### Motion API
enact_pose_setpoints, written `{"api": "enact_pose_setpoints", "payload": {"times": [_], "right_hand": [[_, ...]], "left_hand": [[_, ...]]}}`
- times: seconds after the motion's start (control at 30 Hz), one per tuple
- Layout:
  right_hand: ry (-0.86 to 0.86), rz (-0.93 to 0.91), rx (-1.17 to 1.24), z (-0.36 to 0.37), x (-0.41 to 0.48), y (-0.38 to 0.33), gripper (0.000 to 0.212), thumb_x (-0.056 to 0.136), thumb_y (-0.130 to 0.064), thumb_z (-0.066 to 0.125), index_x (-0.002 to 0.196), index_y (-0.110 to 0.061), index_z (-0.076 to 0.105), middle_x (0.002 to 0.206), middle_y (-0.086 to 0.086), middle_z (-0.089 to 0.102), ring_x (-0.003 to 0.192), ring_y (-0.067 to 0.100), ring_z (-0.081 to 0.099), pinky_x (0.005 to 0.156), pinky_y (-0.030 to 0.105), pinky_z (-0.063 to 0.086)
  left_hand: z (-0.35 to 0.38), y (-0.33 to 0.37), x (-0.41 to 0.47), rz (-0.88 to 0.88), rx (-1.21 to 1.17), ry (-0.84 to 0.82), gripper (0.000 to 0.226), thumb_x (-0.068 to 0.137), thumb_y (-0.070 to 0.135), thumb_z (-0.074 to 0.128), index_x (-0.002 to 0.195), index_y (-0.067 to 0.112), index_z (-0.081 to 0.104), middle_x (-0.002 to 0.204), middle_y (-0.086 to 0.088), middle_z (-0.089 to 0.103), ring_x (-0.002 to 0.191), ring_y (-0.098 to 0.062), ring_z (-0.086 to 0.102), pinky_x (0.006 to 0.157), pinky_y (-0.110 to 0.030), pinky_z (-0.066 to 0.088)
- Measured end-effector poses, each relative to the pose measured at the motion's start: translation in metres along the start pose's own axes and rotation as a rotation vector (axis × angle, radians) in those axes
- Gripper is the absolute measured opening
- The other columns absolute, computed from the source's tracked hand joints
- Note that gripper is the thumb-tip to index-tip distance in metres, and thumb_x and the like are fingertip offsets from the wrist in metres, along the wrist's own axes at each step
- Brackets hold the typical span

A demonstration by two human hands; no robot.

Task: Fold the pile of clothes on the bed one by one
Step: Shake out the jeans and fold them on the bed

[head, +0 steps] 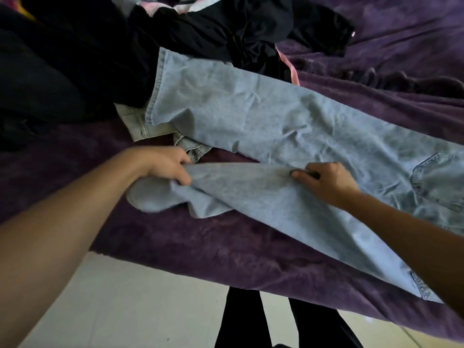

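Where the purple blanket ends, the near edge of the bed (226, 247) slants from the lower left of the frame down to the lower right. Pale tiled floor (125, 297) lies below it, and the person's legs in black trousers (241, 320) stand close against that edge. Bare blanket stretches along the near side under the arms and again across the upper right, where it is rumpled into ridges. The upper left is crowded by the pile of dark clothes (75, 59), which reaches to the top middle, with a pink strip (292, 69) trailing out of it.

A pair of light blue jeans (251, 109) lies across the middle of the bed, waist towards the right edge of the frame, where a back pocket (437, 177) shows. The far leg is spread flat and creased, and its hem (155, 91) rests on the dark pile. The near leg is bunched and half turned over itself.

The left hand (168, 167) pinches the bunched end of that near leg, fingers (184, 180) curled into the cloth. The right hand (329, 182) grips the same leg further along, near the crotch, thumb pressed on top and fingers tucked under the fold. A paler, yellowish denim garment (140, 121) pokes out from beneath the jeans, just beyond the left hand.
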State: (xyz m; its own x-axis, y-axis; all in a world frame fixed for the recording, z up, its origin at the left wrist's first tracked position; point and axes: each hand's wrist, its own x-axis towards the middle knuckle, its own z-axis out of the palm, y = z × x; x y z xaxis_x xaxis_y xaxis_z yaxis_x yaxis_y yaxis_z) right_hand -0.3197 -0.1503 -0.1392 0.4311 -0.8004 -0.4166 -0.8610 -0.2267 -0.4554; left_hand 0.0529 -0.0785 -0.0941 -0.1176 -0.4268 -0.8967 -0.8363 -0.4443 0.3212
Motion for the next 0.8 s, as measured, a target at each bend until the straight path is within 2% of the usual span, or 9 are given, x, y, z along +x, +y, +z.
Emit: {"api": "enact_pose_setpoints", "payload": {"times": [0.07,0.17,0.23,0.33,0.4,0.47,0.57,0.7,0.8], "right_hand": [[-0.016,0.053,-0.118,0.002,0.015,0.001,0.030,0.088,-0.056,0.054,0.080,-0.029,0.063,0.078,-0.006,0.066,0.076,0.019,0.062,0.065,0.034,0.047],[-0.076,0.121,-0.251,0.014,0.026,0.006,0.037,0.091,-0.042,0.057,0.124,-0.026,0.056,0.123,0.004,0.059,0.116,0.027,0.053,0.089,0.042,0.045],[0.018,0.087,-0.237,0.023,0.021,0.004,0.039,0.089,-0.032,0.061,0.126,-0.020,0.056,0.126,0.010,0.055,0.120,0.032,0.048,0.093,0.045,0.042],[0.232,-0.162,-0.190,0.044,-0.010,-0.005,0.023,0.082,-0.017,0.068,0.103,-0.010,0.066,0.100,0.013,0.060,0.094,0.036,0.057,0.074,0.044,0.048],[0.176,-0.269,-0.182,0.064,-0.036,-0.010,0.018,0.080,-0.015,0.071,0.097,-0.009,0.068,0.092,0.011,0.060,0.085,0.035,0.059,0.066,0.041,0.051],[0.052,-0.240,-0.176,0.080,-0.055,-0.007,0.018,0.082,-0.018,0.072,0.099,-0.010,0.070,0.094,0.009,0.062,0.086,0.033,0.061,0.066,0.040,0.052],[-0.049,-0.122,-0.152,0.091,-0.067,0.004,0.022,0.086,-0.023,0.070,0.105,-0.013,0.069,0.101,0.007,0.064,0.095,0.031,0.061,0.069,0.039,0.051],[-0.099,0.009,-0.085,0.086,-0.054,0.012,0.024,0.090,-0.035,0.063,0.107,-0.020,0.067,0.104,-0.001,0.068,0.094,0.023,0.065,0.073,0.035,0.051],[-0.109,0.033,-0.105,0.077,-0.041,0.016,0.025,0.090,-0.038,0.061,0.108,-0.021,0.065,0.101,-0.003,0.069,0.090,0.021,0.066,0.073,0.034,0.052]], "left_hand": [[-0.017,-0.019,0.010,-0.089,0.006,0.188,0.020,0.068,0.028,0.078,0.084,0.019,0.068,0.085,-0.003,0.070,0.076,-0.016,0.062,0.065,-0.032,0.048],[-0.018,-0.054,0.026,-0.290,-0.140,0.782,0.036,0.071,0.030,0.080,0.098,0.017,0.061,0.104,-0.007,0.064,0.094,-0.026,0.060,0.078,-0.036,0.049],[0.000,-0.068,0.029,-0.375,-0.320,1.052,0.050,0.069,0.037,0.080,0.107,0.016,0.056,0.112,-0.008,0.063,0.103,-0.030,0.060,0.085,-0.040,0.050],[0.046,-0.063,0.033,-0.344,-0.815,0.802,0.073,0.061,0.044,0.086,0.120,0.014,0.055,0.116,-0.004,0.064,0.103,-0.021,0.063,0.087,-0.035,0.053],[0.075,-0.050,0.034,-0.289,-0.992,0.554,0.066,0.060,0.038,0.089,0.112,0.009,0.062,0.091,0.000,0.072,0.080,-0.010,0.069,0.065,-0.024,0.055],[0.089,-0.042,0.038,-0.266,-0.973,0.520,0.046,0.065,0.028,0.087,0.096,0.001,0.067,0.064,0.000,0.069,0.053,-0.007,0.064,0.044,-0.017,0.046],[0.078,-0.042,0.035,-0.195,-0.976,0.608,0.026,0.074,0.022,0.080,0.086,0.003,0.066,0.068,-0.004,0.067,0.060,-0.016,0.064,0.043,-0.020,0.046],[0.030,-0.060,0.014,-0.179,-0.669,0.535,0.032,0.077,0.037,0.077,0.095,0.013,0.066,0.089,-0.004,0.071,0.082,-0.019,0.069,0.075,-0.036,0.056],[0.008,-0.070,0.005,-0.315,-0.217,0.564,0.038,0.074,0.042,0.078,0.096,0.016,0.060,0.097,-0.006,0.066,0.085,-0.023,0.063,0.069,-0.035,0.051]]}}
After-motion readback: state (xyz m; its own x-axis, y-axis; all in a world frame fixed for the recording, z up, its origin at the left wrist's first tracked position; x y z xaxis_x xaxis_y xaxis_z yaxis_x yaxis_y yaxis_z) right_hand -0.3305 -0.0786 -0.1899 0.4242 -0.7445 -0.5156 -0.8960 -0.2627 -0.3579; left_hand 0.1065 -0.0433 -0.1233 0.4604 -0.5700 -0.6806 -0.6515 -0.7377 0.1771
